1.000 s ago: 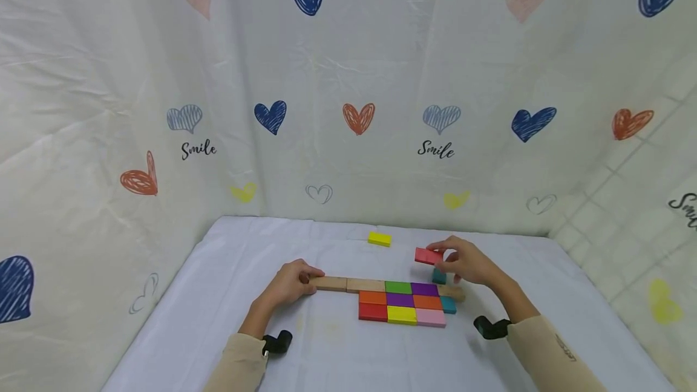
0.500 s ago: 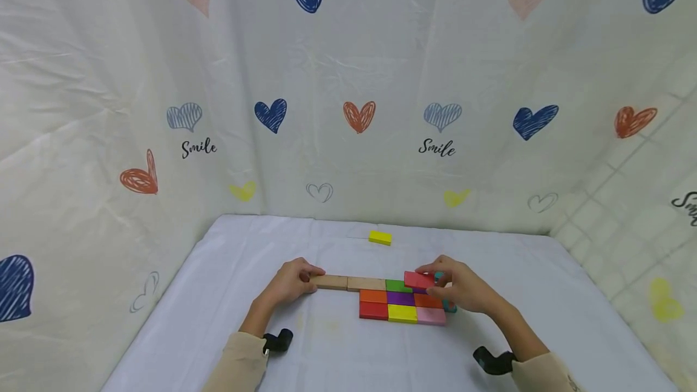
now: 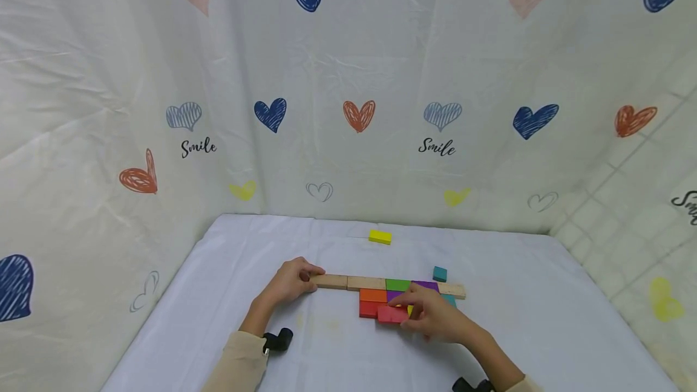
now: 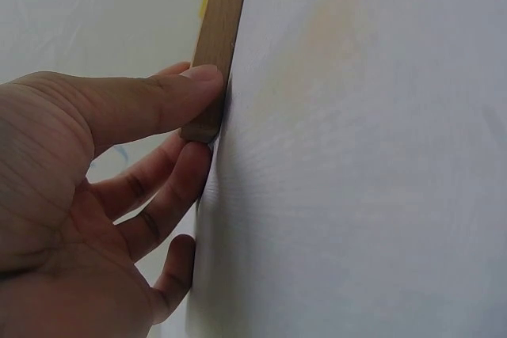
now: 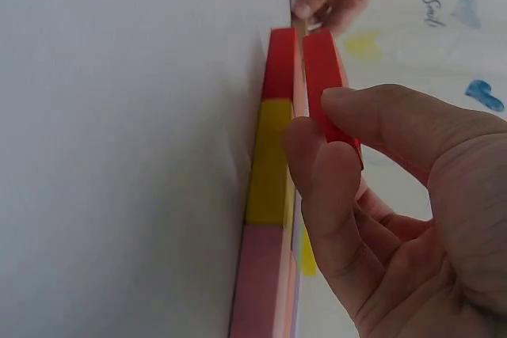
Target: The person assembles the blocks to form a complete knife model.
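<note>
My right hand (image 3: 435, 314) pinches a red block (image 3: 392, 314) between thumb and fingers. In the right wrist view that red block (image 5: 323, 77) hangs just above the laid blocks, near the red block (image 5: 280, 65) and the yellow block (image 5: 272, 164) of the front row. A pink block (image 5: 257, 275) lies at that row's near end. With thumb and fingers, my left hand (image 3: 294, 277) grips the left end of a plain wooden block (image 3: 330, 282). The same wooden block (image 4: 222, 21) shows in the left wrist view. Part of the coloured layout is hidden behind my right hand.
A second wooden block (image 3: 366, 284), a green block (image 3: 398, 285) and a purple block (image 3: 426, 286) continue the back row to a wooden block (image 3: 453, 290). Behind lie a teal block (image 3: 440, 274) and a yellow block (image 3: 380, 236) on the white tablecloth (image 3: 305, 356).
My right hand has carried the red block from behind the rows leftward and toward the front, over the front row. The loose teal block is uncovered again. My left hand stays put.
</note>
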The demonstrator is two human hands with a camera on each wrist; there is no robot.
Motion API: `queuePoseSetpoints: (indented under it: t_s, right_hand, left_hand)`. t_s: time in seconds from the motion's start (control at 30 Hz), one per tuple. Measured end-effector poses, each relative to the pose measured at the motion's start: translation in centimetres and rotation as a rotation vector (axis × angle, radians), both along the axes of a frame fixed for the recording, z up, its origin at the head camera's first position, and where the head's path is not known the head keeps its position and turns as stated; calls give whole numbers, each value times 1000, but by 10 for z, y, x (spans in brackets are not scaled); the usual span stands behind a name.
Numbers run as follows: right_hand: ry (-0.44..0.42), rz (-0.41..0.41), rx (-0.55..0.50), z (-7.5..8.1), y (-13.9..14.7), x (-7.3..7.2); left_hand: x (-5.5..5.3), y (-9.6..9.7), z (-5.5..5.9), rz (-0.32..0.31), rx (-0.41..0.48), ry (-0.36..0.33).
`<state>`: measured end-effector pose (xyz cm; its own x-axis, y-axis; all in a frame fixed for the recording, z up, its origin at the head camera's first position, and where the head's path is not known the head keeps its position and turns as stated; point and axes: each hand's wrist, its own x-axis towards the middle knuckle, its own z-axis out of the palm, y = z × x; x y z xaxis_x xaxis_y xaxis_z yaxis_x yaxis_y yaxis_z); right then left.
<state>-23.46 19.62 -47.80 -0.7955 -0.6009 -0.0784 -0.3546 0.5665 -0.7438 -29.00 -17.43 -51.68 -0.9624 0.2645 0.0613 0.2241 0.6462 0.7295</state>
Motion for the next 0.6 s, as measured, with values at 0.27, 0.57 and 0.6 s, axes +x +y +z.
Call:
queuePoseSetpoints:
  t_s: [0.27,0.57,0.6]
  right_hand:
    - [-12,-12,53,-3,-19,5]
    - [110,13,112,-3,-32,5]
    - [118,13,118,-3,-33,5]
  left_hand:
    - [-1,0,0,1,0,-10]
    - [0,0,1,-4,-9,-6]
    - [0,0,2,-1,-8,-8]
